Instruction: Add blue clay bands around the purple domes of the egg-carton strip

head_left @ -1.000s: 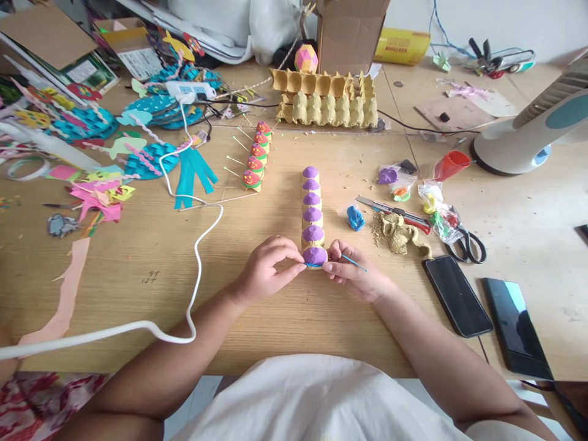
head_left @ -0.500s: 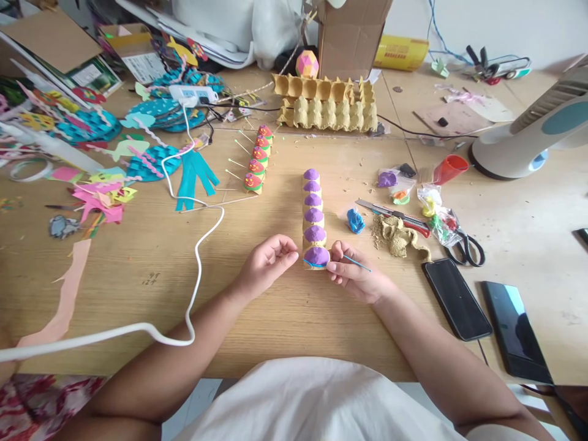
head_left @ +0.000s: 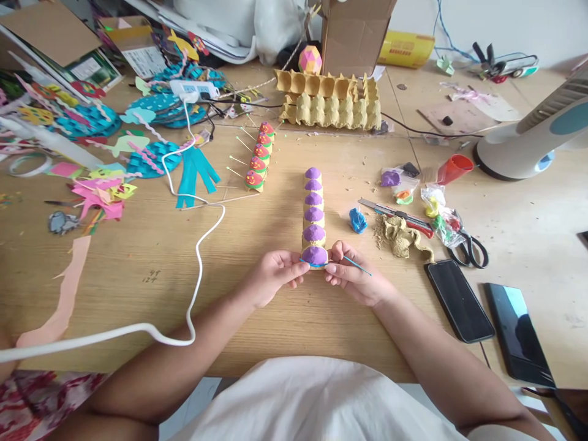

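Note:
A strip of egg carton cups with purple clay tops [head_left: 314, 214] stands upright on the table in front of me. Along the front edge of its nearest cup runs a thin blue clay strand [head_left: 316, 264]. My left hand [head_left: 281, 274] pinches the strand's left end beside that cup. At the cup's right side, my right hand [head_left: 353, 274] pinches the other part of the strand, whose tail sticks out over the fingers to the right. A lump of blue clay [head_left: 357, 220] lies to the right of the strip.
A red and green decorated carton strip [head_left: 259, 160] stands behind left. To the right lie a cutter [head_left: 399, 215], scissors [head_left: 469, 250], brown clay [head_left: 399, 237] and two phones [head_left: 459, 300]. A white cable [head_left: 198, 269] crosses the left side. Egg cartons [head_left: 337, 112] stand at the back.
My left hand has moved right to the nearest purple cup and closed on the left end of the blue strand. My right hand has stayed nearly in place.

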Available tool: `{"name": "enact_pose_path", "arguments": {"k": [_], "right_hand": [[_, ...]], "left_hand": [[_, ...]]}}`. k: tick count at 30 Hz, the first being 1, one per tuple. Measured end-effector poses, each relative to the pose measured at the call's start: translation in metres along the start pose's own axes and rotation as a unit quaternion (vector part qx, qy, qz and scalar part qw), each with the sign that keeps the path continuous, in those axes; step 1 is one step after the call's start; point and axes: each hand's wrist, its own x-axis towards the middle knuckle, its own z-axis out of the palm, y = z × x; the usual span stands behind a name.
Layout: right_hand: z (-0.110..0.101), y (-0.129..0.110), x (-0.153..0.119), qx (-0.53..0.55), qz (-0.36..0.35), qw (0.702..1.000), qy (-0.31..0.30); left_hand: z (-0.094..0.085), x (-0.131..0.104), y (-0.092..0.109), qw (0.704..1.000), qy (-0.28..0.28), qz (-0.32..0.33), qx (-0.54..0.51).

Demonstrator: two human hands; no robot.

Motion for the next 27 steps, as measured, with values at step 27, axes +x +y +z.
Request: {"name": "enact_pose_path", "arguments": {"k": [27], "right_hand": [[-0.0036,0.0003,0.0009,0.021,-0.011,0.999,-0.023]], "left_hand": [[-0.0024,0.002,0.0001,0.99,-0.011,-0.049,-0.135]]}}
